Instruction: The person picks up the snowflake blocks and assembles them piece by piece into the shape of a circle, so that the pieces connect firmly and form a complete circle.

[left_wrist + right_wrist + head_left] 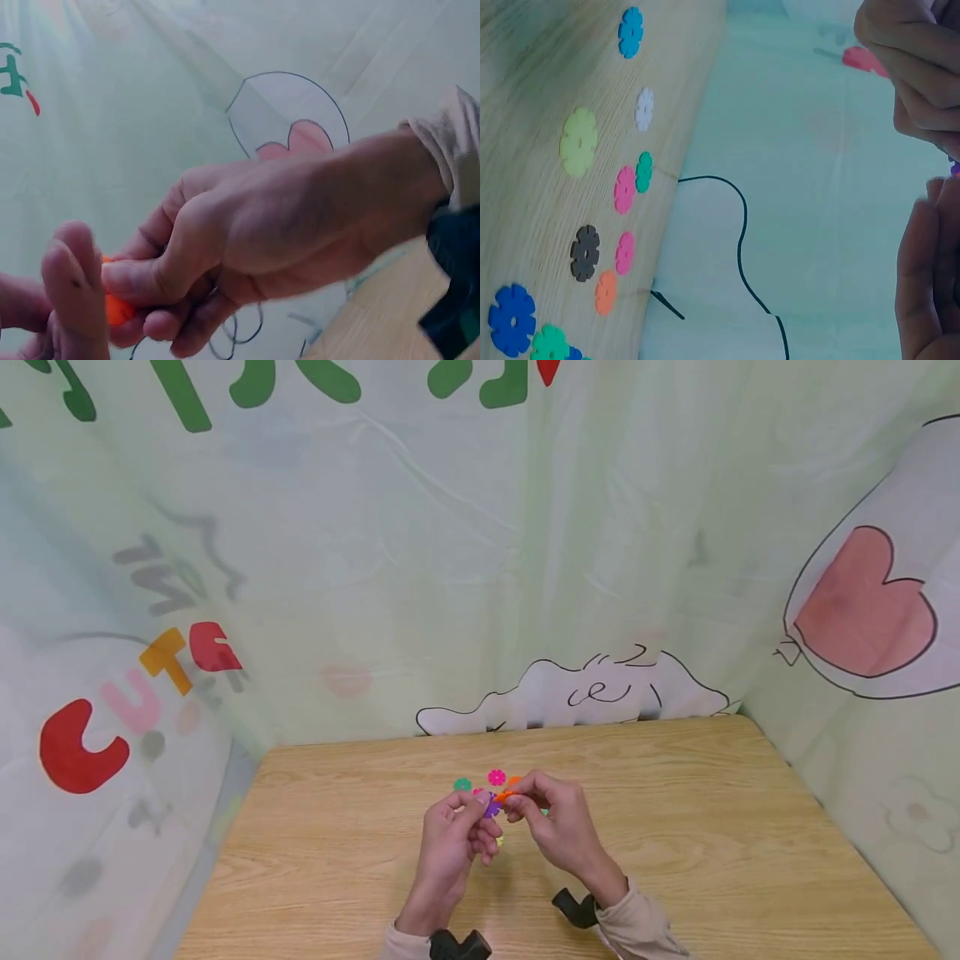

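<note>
In the head view my left hand (450, 837) pinches a purple notched flower-shaped disc (492, 809) between thumb and fingers. Facing it, my right hand (561, 824) pinches an orange notched disc (503, 797) with thumb and index finger. The two discs meet edge to edge between the hands, above the wooden table. Up close in the left wrist view, the orange disc (118, 310) lies under the right thumb, partly hidden by the left fingertips. Only a sliver of the purple disc (955, 168) shows at the edge of the right wrist view.
Several loose discs lie on the wooden table (337, 827) beyond the hands, including a pink disc (497, 777) and a green disc (462, 785). The right wrist view also shows a yellow disc (579, 142), a black disc (585, 253) and a blue disc (512, 320). A printed curtain (450, 568) surrounds the table.
</note>
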Available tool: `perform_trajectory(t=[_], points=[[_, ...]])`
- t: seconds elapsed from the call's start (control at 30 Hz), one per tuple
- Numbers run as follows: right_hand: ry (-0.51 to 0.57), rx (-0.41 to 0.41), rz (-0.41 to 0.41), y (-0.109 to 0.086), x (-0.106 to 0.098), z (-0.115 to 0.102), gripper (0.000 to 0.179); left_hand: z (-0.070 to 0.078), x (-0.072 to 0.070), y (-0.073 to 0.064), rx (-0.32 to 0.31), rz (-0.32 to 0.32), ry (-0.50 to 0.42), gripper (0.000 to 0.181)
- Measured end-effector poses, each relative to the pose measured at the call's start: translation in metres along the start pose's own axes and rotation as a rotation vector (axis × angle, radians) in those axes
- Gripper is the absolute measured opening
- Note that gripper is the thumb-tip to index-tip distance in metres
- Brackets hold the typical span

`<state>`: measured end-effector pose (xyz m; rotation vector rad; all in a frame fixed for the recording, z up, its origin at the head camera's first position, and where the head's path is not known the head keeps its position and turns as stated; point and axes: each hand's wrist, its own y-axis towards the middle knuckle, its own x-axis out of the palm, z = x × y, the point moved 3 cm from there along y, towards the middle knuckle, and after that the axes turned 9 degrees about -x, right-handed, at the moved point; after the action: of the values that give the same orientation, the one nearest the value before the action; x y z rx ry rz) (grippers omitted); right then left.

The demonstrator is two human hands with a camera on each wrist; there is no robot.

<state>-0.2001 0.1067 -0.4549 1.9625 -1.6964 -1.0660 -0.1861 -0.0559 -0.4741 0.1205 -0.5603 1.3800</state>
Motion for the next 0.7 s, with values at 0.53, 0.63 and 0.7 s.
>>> perform_trajectory(t=[0.53, 0.63, 0.7], points=[[-0.023, 0.276, -0.259, -0.006, -0.02, 0.039, 0.032, -0.007, -0.013, 0.009, -0.089, 0.013, -0.01, 0.02], [-0.196, 0.442, -0.384, -0.014, -0.034, 0.057, 0.029, -0.006, -0.018, 0.01, -0.093, 0.01, -0.003, 0.017], [-0.297, 0.518, -0.462, -0.02, -0.038, 0.066, 0.028, -0.004, -0.019, 0.011, -0.092, 0.009, -0.009, 0.013]])
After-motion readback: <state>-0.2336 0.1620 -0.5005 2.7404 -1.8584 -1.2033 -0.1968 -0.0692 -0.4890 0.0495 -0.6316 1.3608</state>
